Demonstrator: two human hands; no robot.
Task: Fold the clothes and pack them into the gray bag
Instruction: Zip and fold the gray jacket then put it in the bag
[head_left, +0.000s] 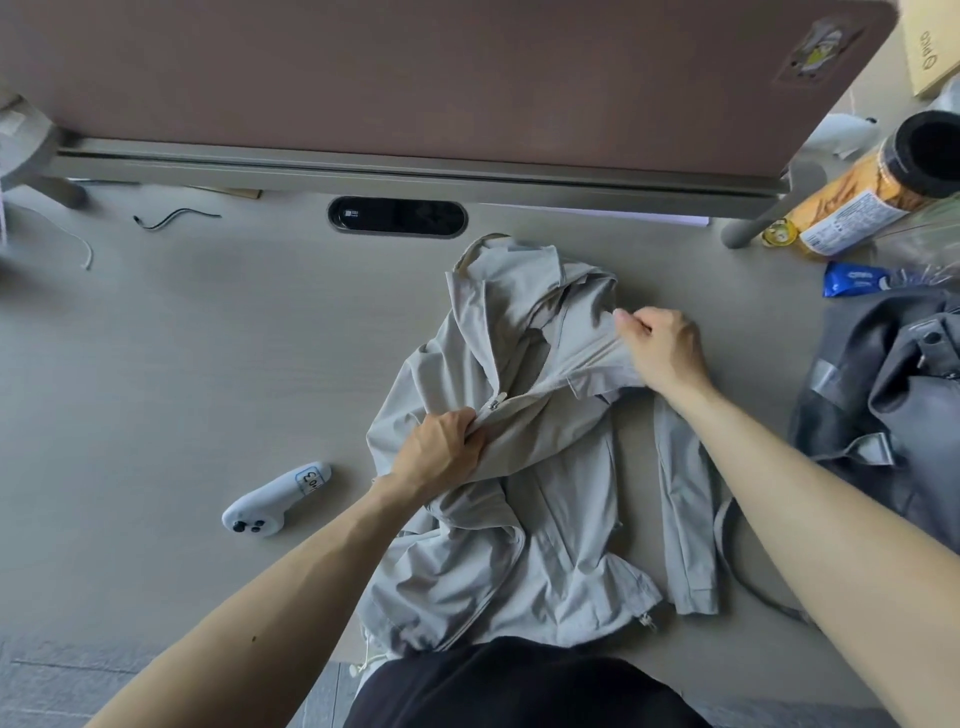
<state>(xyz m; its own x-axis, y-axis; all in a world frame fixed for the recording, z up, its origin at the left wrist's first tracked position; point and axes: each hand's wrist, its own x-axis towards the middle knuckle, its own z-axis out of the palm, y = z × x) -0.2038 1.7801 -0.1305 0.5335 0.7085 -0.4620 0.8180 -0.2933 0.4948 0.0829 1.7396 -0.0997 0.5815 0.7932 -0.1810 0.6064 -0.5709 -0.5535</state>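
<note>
A light grey zip jacket (540, 545) lies crumpled on the pale table (208, 364), its hood end pointing away from me. My left hand (441, 452) grips a bunch of its fabric just below the zipper pull, near the chest. My right hand (662, 351) pinches the fabric at the shoulder by the collar and pulls it taut to the right. The dark gray bag (893, 395) sits slumped at the table's right edge, one strap (727, 551) trailing toward the jacket.
A white handheld controller (272, 501) lies left of the jacket. A brown divider panel (415, 78) runs along the table's back, with a black cable port (397, 217) below it. A snack jar (883, 192) and blue packet (857, 279) sit at the back right.
</note>
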